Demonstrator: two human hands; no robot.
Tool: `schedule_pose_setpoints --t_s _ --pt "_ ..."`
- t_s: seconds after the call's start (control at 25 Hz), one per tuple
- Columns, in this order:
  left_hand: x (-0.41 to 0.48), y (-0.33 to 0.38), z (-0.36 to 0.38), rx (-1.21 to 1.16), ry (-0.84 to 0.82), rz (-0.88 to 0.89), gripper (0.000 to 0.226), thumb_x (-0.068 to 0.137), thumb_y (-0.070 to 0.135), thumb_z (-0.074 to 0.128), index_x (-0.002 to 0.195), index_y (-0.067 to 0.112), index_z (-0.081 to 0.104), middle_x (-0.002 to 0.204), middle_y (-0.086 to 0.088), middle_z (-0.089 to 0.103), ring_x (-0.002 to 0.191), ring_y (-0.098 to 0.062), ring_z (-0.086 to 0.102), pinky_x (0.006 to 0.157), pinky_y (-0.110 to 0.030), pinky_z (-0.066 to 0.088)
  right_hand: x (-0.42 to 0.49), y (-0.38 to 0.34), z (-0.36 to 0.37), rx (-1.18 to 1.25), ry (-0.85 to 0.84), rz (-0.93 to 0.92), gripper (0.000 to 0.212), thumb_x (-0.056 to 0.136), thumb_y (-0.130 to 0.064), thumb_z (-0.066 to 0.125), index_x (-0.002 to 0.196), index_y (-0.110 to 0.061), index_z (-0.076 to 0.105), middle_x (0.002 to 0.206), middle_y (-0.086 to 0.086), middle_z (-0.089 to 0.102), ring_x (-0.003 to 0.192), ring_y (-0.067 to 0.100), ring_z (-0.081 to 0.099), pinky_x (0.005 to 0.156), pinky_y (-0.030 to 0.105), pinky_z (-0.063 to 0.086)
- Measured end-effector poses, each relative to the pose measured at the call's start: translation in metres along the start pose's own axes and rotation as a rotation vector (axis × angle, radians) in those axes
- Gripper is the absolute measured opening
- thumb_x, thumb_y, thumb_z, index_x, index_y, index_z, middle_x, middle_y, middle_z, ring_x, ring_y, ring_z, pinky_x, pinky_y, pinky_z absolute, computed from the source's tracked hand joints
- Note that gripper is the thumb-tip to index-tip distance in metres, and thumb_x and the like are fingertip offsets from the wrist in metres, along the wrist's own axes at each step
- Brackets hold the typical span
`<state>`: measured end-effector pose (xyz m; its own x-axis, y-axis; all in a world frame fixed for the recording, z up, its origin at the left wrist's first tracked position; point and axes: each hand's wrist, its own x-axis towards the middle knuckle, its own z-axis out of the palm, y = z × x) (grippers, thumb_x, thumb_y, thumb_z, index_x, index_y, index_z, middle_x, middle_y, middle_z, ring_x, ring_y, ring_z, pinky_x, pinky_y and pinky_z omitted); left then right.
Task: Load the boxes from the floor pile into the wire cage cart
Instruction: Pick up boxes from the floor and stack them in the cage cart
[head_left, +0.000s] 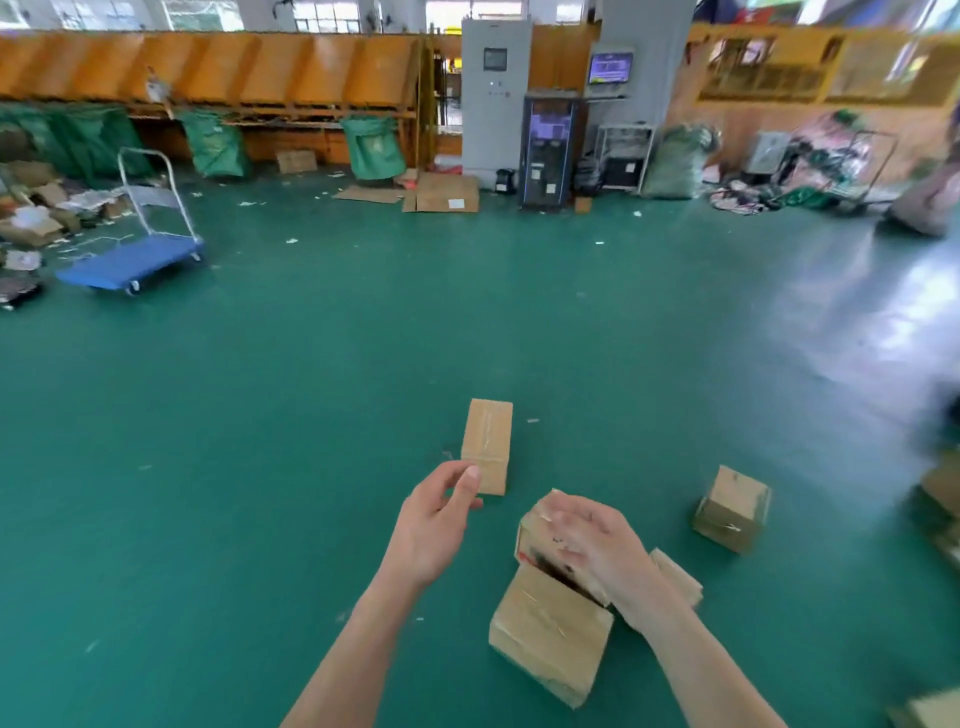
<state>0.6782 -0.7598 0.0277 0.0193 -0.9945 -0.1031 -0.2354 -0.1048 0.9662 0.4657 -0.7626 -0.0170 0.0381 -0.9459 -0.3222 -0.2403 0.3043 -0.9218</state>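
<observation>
Spreading under everything is the green floor (311, 389), and far off to your left a blue platform trolley (132, 262) stands on it. Close in front of you the cardboard boxes lie scattered on that floor. The biggest box (545, 639) lies tilted nearest you, and a printed box (535, 543) sits against its far edge. A tall box (487, 441) stands upright just beyond them, and a squat box (732, 512) rests well off to the right. Your right grip (602, 551) lies across the top of the printed box with the fingers spread over it, but motion blur hides whether they clamp it. Your left grip (434, 525) hangs in the air beside the tall box, fingers loosely curled, thumb out, holding nothing.
</observation>
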Motion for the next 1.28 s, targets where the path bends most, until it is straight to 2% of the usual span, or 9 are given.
schedule_pose_setpoints --t_s 0.08,0.16,0.24,0.32,0.4,0.64,0.8,1.12,1.28 --pt "0.017 -0.006 0.0 -0.007 -0.02 -0.04 0.015 0.104 0.04 0.048 0.104 0.038 0.063 0.098 0.027 0.069 0.089 0.001 0.07 0.096 -0.046 0.055 0.013 -0.003 0.008 0.039 0.037 0.017 0.032 0.102 -0.025 0.056 0.131 -0.014 0.063 0.123 0.016 0.065 0.113 0.033 0.062 0.099 0.045 0.054" --pt "0.035 -0.009 -0.003 -0.024 -0.028 -0.072 0.016 0.104 0.04 0.048 0.104 0.037 0.064 0.102 0.022 0.069 0.088 0.002 0.071 0.097 -0.048 0.054 0.029 -0.007 0.019 0.075 0.04 0.021 0.03 0.102 -0.028 0.057 0.13 -0.021 0.063 0.125 -0.003 0.066 0.115 0.012 0.063 0.097 0.032 0.055" --pt "0.055 -0.007 -0.009 -0.029 -0.024 -0.069 0.016 0.104 0.04 0.048 0.104 0.036 0.064 0.1 0.023 0.07 0.089 0.0 0.071 0.096 -0.048 0.055 0.052 -0.013 0.025 0.089 0.04 0.023 0.026 0.101 -0.031 0.058 0.126 -0.027 0.064 0.125 -0.01 0.065 0.114 0.006 0.062 0.098 0.033 0.055" --pt "0.083 -0.001 -0.022 -0.045 -0.006 -0.06 0.017 0.105 0.039 0.047 0.103 0.036 0.064 0.095 0.025 0.071 0.092 -0.003 0.071 0.093 -0.046 0.056 0.084 -0.026 0.031 0.082 0.049 0.033 0.024 0.101 -0.032 0.057 0.124 -0.03 0.065 0.122 -0.011 0.067 0.113 0.008 0.064 0.099 0.04 0.055" --pt "0.114 0.009 -0.036 -0.069 0.026 -0.046 0.019 0.105 0.038 0.047 0.104 0.033 0.065 0.095 0.024 0.071 0.093 -0.005 0.071 0.091 -0.044 0.057 0.118 -0.048 0.04 0.123 0.04 -0.009 0.022 0.102 -0.026 0.056 0.121 -0.025 0.067 0.12 -0.009 0.069 0.113 0.009 0.065 0.095 0.036 0.057" --pt "0.218 0.034 -0.061 -0.076 0.11 -0.04 0.022 0.104 0.041 0.047 0.111 0.029 0.065 0.112 0.01 0.07 0.093 -0.003 0.072 0.092 -0.043 0.058 0.224 -0.112 0.05 0.173 -0.049 -0.077 0.017 0.099 -0.023 0.059 0.109 -0.022 0.073 0.114 0.004 0.071 0.112 0.017 0.066 0.095 0.036 0.058" --pt "0.284 0.047 -0.073 -0.098 0.154 -0.024 0.021 0.105 0.038 0.047 0.11 0.029 0.066 0.114 0.01 0.07 0.094 -0.003 0.072 0.089 -0.041 0.059 0.288 -0.13 0.034 0.171 -0.025 -0.078 0.019 0.099 -0.024 0.06 0.111 -0.026 0.073 0.117 -0.004 0.072 0.108 0.008 0.068 0.099 0.036 0.056" --pt "0.404 0.033 -0.101 -0.062 0.072 -0.037 0.021 0.105 0.037 0.046 0.108 0.029 0.066 0.115 0.008 0.069 0.093 -0.003 0.072 0.093 -0.046 0.057 0.39 -0.138 0.057 0.218 0.025 0.021 0.017 0.098 -0.02 0.061 0.108 -0.019 0.075 0.116 0.003 0.072 0.112 0.019 0.068 0.099 0.042 0.055" --pt "0.476 0.023 -0.134 -0.08 0.031 -0.018 0.021 0.105 0.037 0.046 0.107 0.029 0.066 0.113 0.007 0.07 0.092 -0.005 0.073 0.094 -0.048 0.057 0.447 -0.16 0.073 0.205 0.104 0.002 0.017 0.101 -0.02 0.059 0.11 -0.02 0.073 0.113 -0.003 0.074 0.106 0.011 0.07 0.098 0.041 0.056"
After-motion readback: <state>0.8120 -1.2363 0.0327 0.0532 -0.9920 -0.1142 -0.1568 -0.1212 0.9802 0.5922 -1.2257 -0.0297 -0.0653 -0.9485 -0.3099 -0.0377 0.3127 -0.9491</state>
